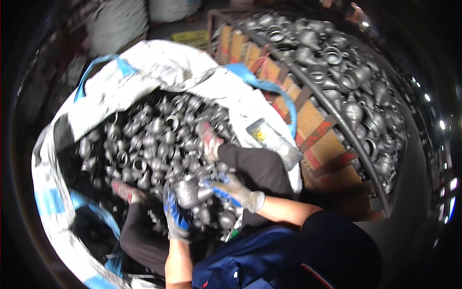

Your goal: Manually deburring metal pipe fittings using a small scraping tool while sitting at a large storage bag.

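Observation:
A large grey metal pipe fitting [187, 193] is held between my two gloved hands, above a heap of similar fittings. My left hand [176, 217], in a grey and blue glove, grips its left side. From the right, my right hand [234, 191] has its blue-coated fingers closed on the fitting's other end. Some fingertips are hidden behind the metal. Smaller grey pipe fittings [139, 166] lie loosely piled around and below, inside a big white woven bulk bag [166, 58] with blue straps.
My legs in dark trousers [255, 166] and my shoes [208, 139] rest among the fittings. To the right, a metal-railed crate [320, 103] lined with cardboard holds more fittings [353, 113]. Other white sacks [118, 26] stand at the far left.

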`<state>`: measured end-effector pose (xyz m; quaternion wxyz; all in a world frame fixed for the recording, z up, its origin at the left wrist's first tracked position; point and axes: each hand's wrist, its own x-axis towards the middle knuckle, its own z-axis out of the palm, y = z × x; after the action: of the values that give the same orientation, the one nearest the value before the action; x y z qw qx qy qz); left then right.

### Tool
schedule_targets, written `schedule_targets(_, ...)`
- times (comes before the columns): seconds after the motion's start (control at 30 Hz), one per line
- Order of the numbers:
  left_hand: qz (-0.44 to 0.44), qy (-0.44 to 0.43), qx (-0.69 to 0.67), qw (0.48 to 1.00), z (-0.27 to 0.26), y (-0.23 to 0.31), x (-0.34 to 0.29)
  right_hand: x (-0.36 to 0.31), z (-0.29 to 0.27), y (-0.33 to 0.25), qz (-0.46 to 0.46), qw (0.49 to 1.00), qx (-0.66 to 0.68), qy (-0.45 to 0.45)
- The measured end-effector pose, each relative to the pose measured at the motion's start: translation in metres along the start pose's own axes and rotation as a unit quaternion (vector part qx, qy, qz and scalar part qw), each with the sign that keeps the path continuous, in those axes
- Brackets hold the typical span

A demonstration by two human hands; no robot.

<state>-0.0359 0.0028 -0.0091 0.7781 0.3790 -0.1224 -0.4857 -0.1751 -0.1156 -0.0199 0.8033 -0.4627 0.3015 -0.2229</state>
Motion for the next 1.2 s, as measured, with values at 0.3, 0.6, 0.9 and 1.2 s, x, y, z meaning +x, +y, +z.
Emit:
schedule_targets(0.3, -0.078, 0.030, 0.008, 0.997, -0.018, -0.017, 0.016, -0.016, -0.027, 0.014, 0.075, 0.991, -0.052, -0.102)
schedule_targets(0.6, -0.104, -0.037, -0.018, 0.994, -0.010, -0.016, 0.045, -0.027, -0.091, -0.133, 0.041, 0.971, 0.233, -0.013)
schedule_targets(0.9, -0.143, -0.019, 0.126, 0.981, -0.016, -0.030, 0.048, -0.028, -0.206, -0.380, -0.352, 0.908, 0.106, 0.199)
schedule_targets(1.2, -0.063, -0.045, 0.242, 0.967, -0.040, -0.028, 0.031, -0.007, -0.117, -0.304, -0.284, 0.948, -0.100, 0.104)
